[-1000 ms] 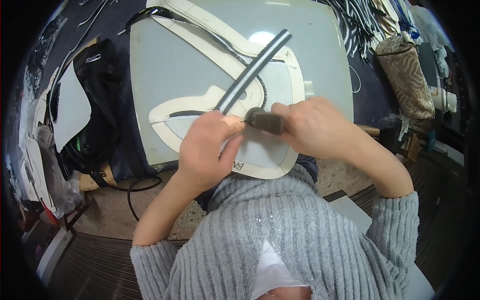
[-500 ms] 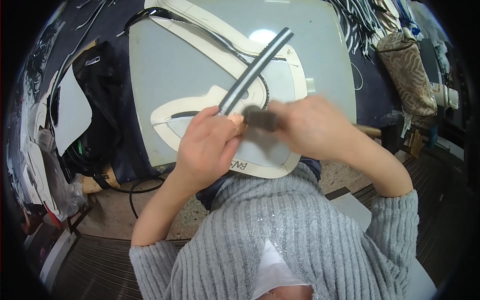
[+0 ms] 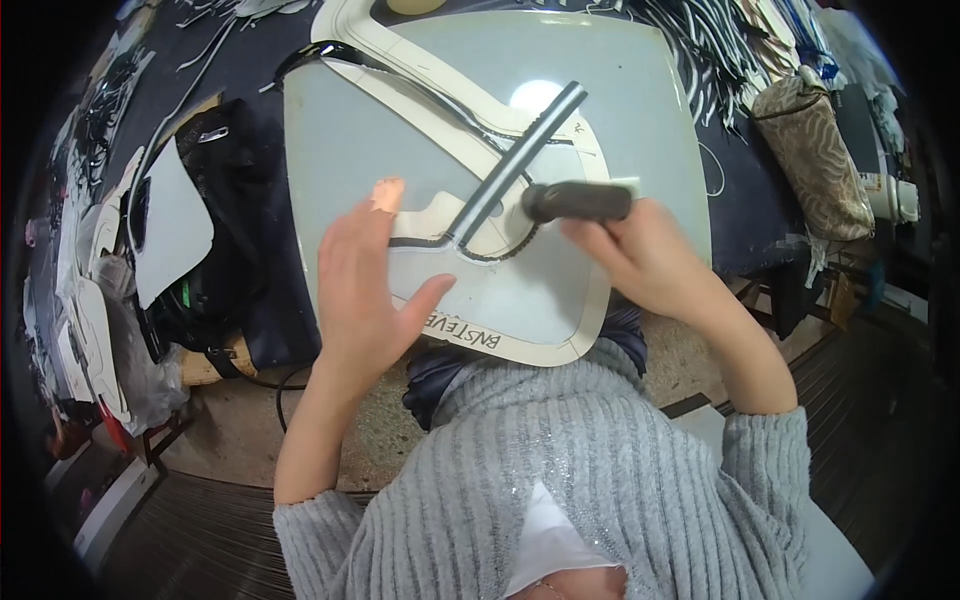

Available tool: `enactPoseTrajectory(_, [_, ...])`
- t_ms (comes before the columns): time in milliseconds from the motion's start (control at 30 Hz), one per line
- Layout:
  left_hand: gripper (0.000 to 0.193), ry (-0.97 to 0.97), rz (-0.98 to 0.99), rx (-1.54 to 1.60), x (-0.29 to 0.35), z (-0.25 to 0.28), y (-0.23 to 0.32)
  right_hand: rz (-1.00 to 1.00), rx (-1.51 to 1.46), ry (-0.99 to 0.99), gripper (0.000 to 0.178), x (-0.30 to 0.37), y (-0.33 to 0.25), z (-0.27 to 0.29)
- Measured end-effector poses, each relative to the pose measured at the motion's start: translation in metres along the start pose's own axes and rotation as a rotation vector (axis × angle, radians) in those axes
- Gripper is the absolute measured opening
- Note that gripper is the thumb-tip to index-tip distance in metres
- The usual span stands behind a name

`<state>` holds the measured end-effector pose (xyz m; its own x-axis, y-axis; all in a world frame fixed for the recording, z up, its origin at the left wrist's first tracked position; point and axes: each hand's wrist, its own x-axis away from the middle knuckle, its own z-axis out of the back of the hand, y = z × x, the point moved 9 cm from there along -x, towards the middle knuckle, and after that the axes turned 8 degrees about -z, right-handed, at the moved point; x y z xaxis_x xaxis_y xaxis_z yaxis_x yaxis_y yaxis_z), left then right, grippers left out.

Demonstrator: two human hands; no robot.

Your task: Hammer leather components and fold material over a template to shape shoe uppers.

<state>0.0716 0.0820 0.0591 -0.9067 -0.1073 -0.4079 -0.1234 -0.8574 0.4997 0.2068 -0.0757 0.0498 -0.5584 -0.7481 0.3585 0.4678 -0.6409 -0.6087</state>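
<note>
My left hand [image 3: 365, 285] is open over the near left part of a cream card pattern [image 3: 590, 270], its thumb spread from the fingers. A tan wrap covers one fingertip. In my right hand [image 3: 655, 260] is a dark hammer [image 3: 585, 203], its rounded end above the pattern's inner curve. A black strip with a silver stripe [image 3: 520, 155] lies slantwise across the pattern, its near end at the junction of the cutouts. Narrow black edging [image 3: 495, 258] runs along the curve there. The left hand hides part of the pattern.
A pale grey board [image 3: 650, 100] lies under the pattern. At the left are a black bag [image 3: 225, 190] and a white card piece [image 3: 175, 230]. A patterned pouch [image 3: 815, 155] sits at the right, near a bundle of thin strips [image 3: 690, 50].
My left hand has let go of the striped strip's near end, moved left and opened. The hammer has moved right and slightly up. The board and pattern appear shifted in view.
</note>
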Motion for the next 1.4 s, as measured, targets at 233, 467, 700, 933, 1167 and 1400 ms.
enactPoseTrajectory(233, [0.083, -0.029, -0.079, -0.119, -0.008, -0.042, 0.055, -0.129, -0.385, 0.188, 0.027, 0.021, 0.032, 0.027])
enactPoseTrajectory(467, [0.082, 0.116, 0.091, 0.291, -0.054, -0.042, 0.035, -0.337, -0.552, 0.200, 0.035, 0.032, 0.074, 0.013])
enactPoseTrajectory(700, [0.067, -0.082, 0.069, 0.144, -0.081, -0.081, 0.043, -0.255, -0.490, 0.209, 0.038, 0.022, 0.070, 0.014])
enactPoseTrajectory(933, [0.064, -0.024, 0.334, 0.875, -0.048, -0.072, 0.031, -0.242, -0.556, 0.174, 0.041, 0.022, 0.074, 0.012])
enactPoseTrajectory(1167, [0.083, -0.012, 0.204, 0.176, -0.062, -0.066, 0.035, -0.228, -0.451, 0.204, 0.041, 0.021, 0.066, 0.017])
enactPoseTrajectory(1400, [0.065, -0.010, 0.188, 0.349, -0.069, -0.078, 0.040, -0.235, -0.488, 0.190, 0.041, 0.021, 0.068, 0.014])
